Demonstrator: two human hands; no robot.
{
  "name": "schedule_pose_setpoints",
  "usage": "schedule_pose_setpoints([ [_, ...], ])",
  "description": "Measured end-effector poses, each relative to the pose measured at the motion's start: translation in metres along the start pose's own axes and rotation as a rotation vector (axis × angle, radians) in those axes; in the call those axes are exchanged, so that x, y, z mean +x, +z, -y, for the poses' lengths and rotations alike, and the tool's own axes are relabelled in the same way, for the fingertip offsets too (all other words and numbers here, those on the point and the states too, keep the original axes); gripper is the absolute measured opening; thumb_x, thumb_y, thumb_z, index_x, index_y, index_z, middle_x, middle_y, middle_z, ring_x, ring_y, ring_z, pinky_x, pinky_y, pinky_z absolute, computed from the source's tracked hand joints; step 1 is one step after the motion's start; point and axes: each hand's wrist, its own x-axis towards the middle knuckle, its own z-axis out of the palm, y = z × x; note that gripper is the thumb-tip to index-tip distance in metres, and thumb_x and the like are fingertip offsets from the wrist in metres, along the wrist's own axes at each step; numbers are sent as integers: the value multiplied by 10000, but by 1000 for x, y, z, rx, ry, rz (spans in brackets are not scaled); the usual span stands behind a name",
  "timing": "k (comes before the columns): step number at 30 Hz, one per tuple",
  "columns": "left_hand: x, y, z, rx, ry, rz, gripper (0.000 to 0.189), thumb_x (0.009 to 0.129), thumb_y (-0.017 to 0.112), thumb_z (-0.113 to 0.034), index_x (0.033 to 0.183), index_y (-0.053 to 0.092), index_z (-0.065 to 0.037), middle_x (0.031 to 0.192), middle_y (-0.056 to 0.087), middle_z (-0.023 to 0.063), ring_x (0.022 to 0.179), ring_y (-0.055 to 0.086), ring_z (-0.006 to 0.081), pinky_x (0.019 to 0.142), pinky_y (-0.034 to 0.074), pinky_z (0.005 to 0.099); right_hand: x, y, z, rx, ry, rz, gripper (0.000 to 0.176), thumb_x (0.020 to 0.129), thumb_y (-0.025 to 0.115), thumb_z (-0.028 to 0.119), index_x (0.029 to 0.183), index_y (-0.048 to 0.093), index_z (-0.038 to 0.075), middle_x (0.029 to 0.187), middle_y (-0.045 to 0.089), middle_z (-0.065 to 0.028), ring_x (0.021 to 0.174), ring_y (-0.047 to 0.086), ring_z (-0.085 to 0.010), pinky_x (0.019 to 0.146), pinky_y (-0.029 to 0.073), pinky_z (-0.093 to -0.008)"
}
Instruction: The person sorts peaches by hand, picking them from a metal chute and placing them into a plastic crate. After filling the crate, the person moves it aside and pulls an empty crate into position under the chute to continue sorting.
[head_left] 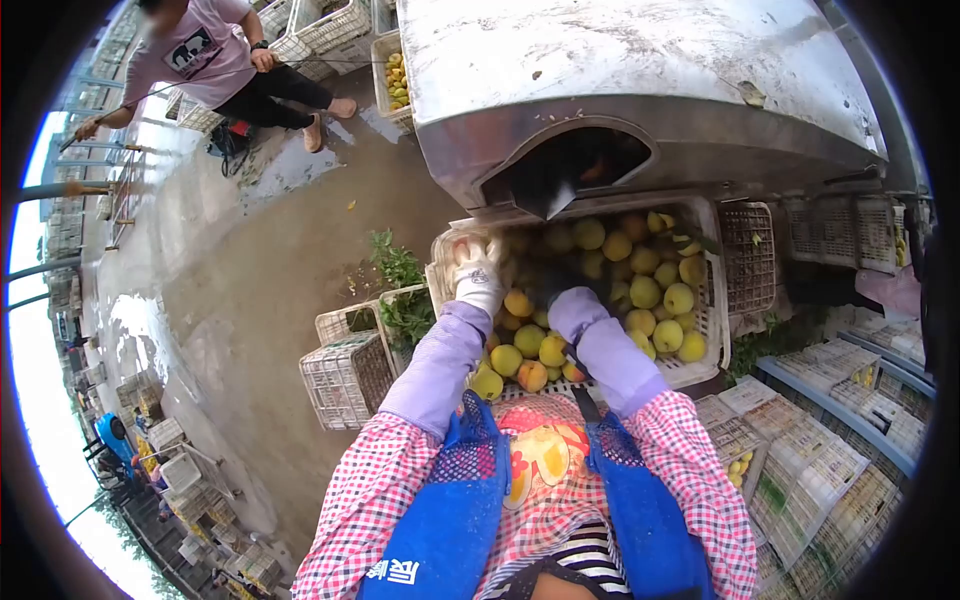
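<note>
A white crate (712, 300) full of yellow-green and orange round fruit (645, 292) lies in front of me, under the dark opening of a metal machine (640, 115). My left hand (478, 272), in a white glove, is at the crate's left end by its rim; whether its fingers grip the rim or a fruit cannot be made out. My right hand (565, 283) reaches down among the fruit in the middle of the crate. It is dark and mostly hidden in shadow and behind the lilac sleeve, so its fingers do not show.
Left of the crate stand a smaller white crate (345, 380) and green leafy plants (398, 275). A person (215, 60) holding a long thin rod stands at the upper left near a fruit crate (377, 80). Stacked crates (800, 460) fill the lower right.
</note>
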Motion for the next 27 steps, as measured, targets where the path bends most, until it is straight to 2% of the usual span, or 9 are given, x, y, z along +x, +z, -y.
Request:
schedule_pose_setpoints([
  [7,4,5,4,-373,-130,30,579,927,655,-444,1376,505,-111,1330,554,258,1126,622,433,968,501,482,14,-19,-5,-81,60,249,650,829,785,364,1376,549,103,1347,613,-147,1224,600,-329,1002,501,-425],
  [11,1,11,6,-501,-67,-7,579,921,679,-402,1393,520,-105,1327,589,259,1163,621,411,995,497,453,14,-17,-22,-116,9,387,709,809,814,359,1398,526,91,1376,593,-156,1252,584,-319,1021,491,-418],
  [13,5,-6,7,-563,-157,105,585,915,690,-383,1400,529,-98,1302,616,253,1177,618,402,1012,491,441,11,-21,-28,-50,-39,453,739,798,828,356,1410,515,85,1390,583,-160,1266,577,-314,1031,487,-415],
  [16,-21,-36,-5,-786,-234,-73,596,935,700,-322,1419,515,-27,1294,640,216,1175,638,329,1023,493,401,0,-19,-44,321,-139,475,785,783,850,353,1427,499,75,1412,568,-166,1288,565,-307,1046,480,-410],
  [17,-27,-47,-10,-875,-259,-121,602,942,697,-316,1433,506,-23,1315,633,210,1180,638,316,1024,492,396,-3,-5,-57,540,-227,365,828,755,880,338,1433,492,64,1415,565,-166,1294,561,-297,1058,473,-404],
  [19,-42,-84,-28,-1253,-365,-81,597,968,693,-198,1457,448,42,1281,632,168,1163,607,188,1010,490,307,-37,-28,-42,887,-204,223,816,715,906,271,1403,523,58,1357,590,-161,1250,578,-296,1056,479,-409],
  [20,-49,-93,-34,-1292,-335,-81,597,975,680,-187,1464,430,47,1300,620,167,1169,606,196,1013,490,311,-54,-45,-28,1057,-197,147,812,695,919,238,1388,538,55,1327,602,-159,1229,587,-295,1054,482,-412],
  [23,-60,-98,-50,-1509,-183,-78,599,992,643,-153,1490,380,52,1350,578,159,1192,588,206,1033,483,332,-83,-86,12,980,-341,-212,800,679,924,250,1351,553,24,1333,581,-178,1222,582,-321,1059,479,-428],
  [27,-60,-141,-74,-1591,-218,-123,566,1002,609,-127,1485,370,46,1337,567,153,1191,578,196,1044,476,335,-97,-101,35,775,-337,-589,842,694,906,259,1399,518,11,1392,527,-202,1271,545,-357,1088,452,-447],
])
